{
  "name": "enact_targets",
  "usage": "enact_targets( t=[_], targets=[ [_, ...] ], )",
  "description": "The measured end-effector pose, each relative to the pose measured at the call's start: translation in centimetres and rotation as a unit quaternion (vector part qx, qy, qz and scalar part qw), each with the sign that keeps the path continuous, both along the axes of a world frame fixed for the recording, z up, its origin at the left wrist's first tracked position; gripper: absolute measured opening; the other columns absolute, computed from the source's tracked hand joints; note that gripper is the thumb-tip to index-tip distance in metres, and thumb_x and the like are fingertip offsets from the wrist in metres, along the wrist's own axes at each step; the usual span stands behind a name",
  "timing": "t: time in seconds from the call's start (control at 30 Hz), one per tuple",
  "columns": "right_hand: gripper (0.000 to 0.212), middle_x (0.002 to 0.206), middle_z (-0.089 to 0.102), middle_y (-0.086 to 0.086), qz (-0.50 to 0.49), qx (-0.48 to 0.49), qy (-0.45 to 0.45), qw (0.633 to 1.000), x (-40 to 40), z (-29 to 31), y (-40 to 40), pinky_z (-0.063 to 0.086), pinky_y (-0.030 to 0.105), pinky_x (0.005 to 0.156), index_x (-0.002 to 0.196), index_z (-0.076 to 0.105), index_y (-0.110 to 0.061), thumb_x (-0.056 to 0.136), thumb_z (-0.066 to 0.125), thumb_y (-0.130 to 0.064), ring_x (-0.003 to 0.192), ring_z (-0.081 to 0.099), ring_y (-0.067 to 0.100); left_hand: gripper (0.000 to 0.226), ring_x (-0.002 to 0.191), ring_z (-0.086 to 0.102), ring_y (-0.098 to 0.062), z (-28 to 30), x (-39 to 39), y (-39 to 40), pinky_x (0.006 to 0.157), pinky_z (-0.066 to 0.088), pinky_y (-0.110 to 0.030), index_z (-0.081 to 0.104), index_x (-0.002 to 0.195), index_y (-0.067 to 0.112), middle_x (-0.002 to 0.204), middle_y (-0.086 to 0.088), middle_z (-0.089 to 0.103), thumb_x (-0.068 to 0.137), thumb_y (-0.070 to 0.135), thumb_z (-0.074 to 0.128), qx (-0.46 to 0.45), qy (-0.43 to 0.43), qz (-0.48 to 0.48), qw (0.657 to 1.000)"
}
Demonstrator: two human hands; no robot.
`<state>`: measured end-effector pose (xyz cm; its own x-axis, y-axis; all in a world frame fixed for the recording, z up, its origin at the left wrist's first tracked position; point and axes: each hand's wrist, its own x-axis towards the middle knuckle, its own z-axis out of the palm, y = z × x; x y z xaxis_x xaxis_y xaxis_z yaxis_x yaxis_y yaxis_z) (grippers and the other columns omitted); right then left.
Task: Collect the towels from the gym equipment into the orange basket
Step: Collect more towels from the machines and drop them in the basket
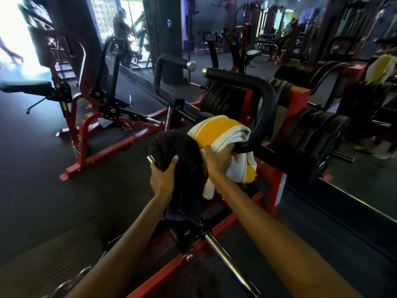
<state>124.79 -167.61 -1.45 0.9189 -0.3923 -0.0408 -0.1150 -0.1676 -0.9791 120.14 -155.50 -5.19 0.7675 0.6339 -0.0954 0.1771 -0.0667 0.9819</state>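
Both hands are working at a red weight machine (297, 97). The left hand (163, 176) is gripping a black towel (171, 145), fingers curled up around the bunched cloth, thumb on its near side; the towel is draping over a chrome bar end and hanging down toward the frame. The right hand (219, 159) is gripping a yellow-and-white towel (217, 131), fingers tucked under its fold where it is lying against the black padded handle (260, 117).

Step in hand, as judged: lifting both towels clear of the machine. To do it well, the hands should be raising straight up and toward the body so that the black towel's hanging tail is not snagging on the bar or the bracket below, and gathering the yellow towel's loose lower end before pulling, since it is trailing behind the right forearm.

Count: two towels in hand, one black, one yellow-and-white. A third yellow-and-white cloth (380, 67) is showing at the far right, possibly a mirror reflection; cannot tell. Orange basket: not in view.
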Motion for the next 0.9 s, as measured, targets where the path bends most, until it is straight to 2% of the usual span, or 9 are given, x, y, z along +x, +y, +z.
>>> enact_targets(
  t=[0.1, 0.17, 0.3, 0.43, 0.53, 0.63, 0.73, 0.9],
  targets=[
    [0.077, 0.134, 0.053, 0.013, 0.051, -0.029, -0.044, 0.997, -0.8, -1.0, -1.6, 0.045, 0.041, 0.094, 0.143, 0.030, -0.011, 0.078, 0.070, -0.022, 0.122, 0.051, 0.034, 0.066, 0.114, 0.056, -0.032, 0.2, -0.8, 0.3, 0.096, 0.044, -0.041, 0.043, 0.129, 0.013, 0.125, -0.011, 0.059, 0.080, 0.052, 0.064, 0.001, 0.005, 0.037, 0.999],
    [0.081, 0.139, 0.050, 0.012, 0.094, -0.049, -0.046, 0.993, -1.6, -1.6, -2.9, 0.043, 0.043, 0.099, 0.145, 0.029, -0.011, 0.077, 0.073, -0.019, 0.125, 0.049, 0.032, 0.066, 0.115, 0.055, -0.035, 0.4, -1.4, 0.4, 0.093, 0.043, -0.040, 0.039, 0.131, 0.012, 0.126, -0.015, 0.057, 0.082, 0.050, 0.063, 0.000, 0.017, 0.063, 0.998],
    [0.085, 0.140, 0.049, 0.010, 0.165, -0.085, -0.048, 0.982, -3.1, -2.6, -5.1, 0.044, 0.043, 0.100, 0.148, 0.026, -0.014, 0.077, 0.073, -0.019, 0.126, 0.049, 0.031, 0.064, 0.114, 0.055, -0.036, 0.5, -2.7, -0.2, 0.089, 0.042, -0.038, 0.039, 0.131, 0.012, 0.126, -0.015, 0.058, 0.083, 0.049, 0.062, 0.008, 0.033, 0.070, 0.997],
    [0.082, 0.137, 0.053, 0.008, 0.203, -0.048, -0.042, 0.977, -5.0, -3.2, -6.0, 0.047, 0.042, 0.098, 0.147, 0.031, -0.016, 0.077, 0.074, -0.014, 0.122, 0.053, 0.028, 0.063, 0.111, 0.057, -0.036, 0.6, -3.4, -1.5, 0.093, 0.045, -0.042, 0.039, 0.128, 0.013, 0.122, -0.014, 0.060, 0.083, 0.050, 0.063, 0.036, 0.033, 0.044, 0.998],
    [0.074, 0.128, 0.058, 0.005, 0.201, 0.003, -0.028, 0.979, -6.2, -3.2, -6.9, 0.051, 0.033, 0.089, 0.143, 0.038, -0.015, 0.078, 0.073, -0.010, 0.115, 0.057, 0.025, 0.060, 0.109, 0.058, -0.034, 0.9, -3.6, -2.7, 0.093, 0.046, -0.042, 0.041, 0.125, 0.014, 0.119, -0.011, 0.061, 0.082, 0.050, 0.063, 0.053, 0.032, 0.027, 0.998],
    [0.063, 0.111, 0.061, 0.000, 0.204, 0.002, -0.040, 0.978, -6.6, -2.6, -7.9, 0.047, 0.020, 0.073, 0.137, 0.045, -0.015, 0.081, 0.070, -0.006, 0.100, 0.059, 0.018, 0.062, 0.109, 0.059, -0.034, 1.2, -3.4, -3.3, 0.094, 0.046, -0.043, 0.042, 0.126, 0.015, 0.119, -0.010, 0.062, 0.080, 0.051, 0.064, 0.060, 0.026, 0.027, 0.998],
    [0.057, 0.109, 0.060, 0.001, 0.211, -0.004, -0.036, 0.977, -6.8, -2.4, -8.6, 0.046, 0.022, 0.073, 0.133, 0.049, -0.014, 0.081, 0.070, -0.006, 0.099, 0.058, 0.016, 0.071, 0.111, 0.058, -0.033, 1.7, -2.8, -3.3, 0.096, 0.046, -0.048, 0.038, 0.134, 0.015, 0.122, -0.011, 0.062, 0.080, 0.053, 0.063, 0.066, 0.014, 0.024, 0.997],
    [0.051, 0.101, 0.063, 0.001, 0.234, -0.014, 0.019, 0.972, -5.9, -2.1, -9.4, 0.052, 0.034, 0.080, 0.128, 0.054, -0.012, 0.080, 0.070, -0.005, 0.100, 0.062, 0.024, 0.054, 0.103, 0.060, -0.031, 2.6, -1.5, -3.2, 0.088, 0.045, -0.042, 0.044, 0.118, 0.015, 0.111, -0.009, 0.063, 0.081, 0.049, 0.065, 0.114, 0.011, 0.000, 0.993]
  ],
)
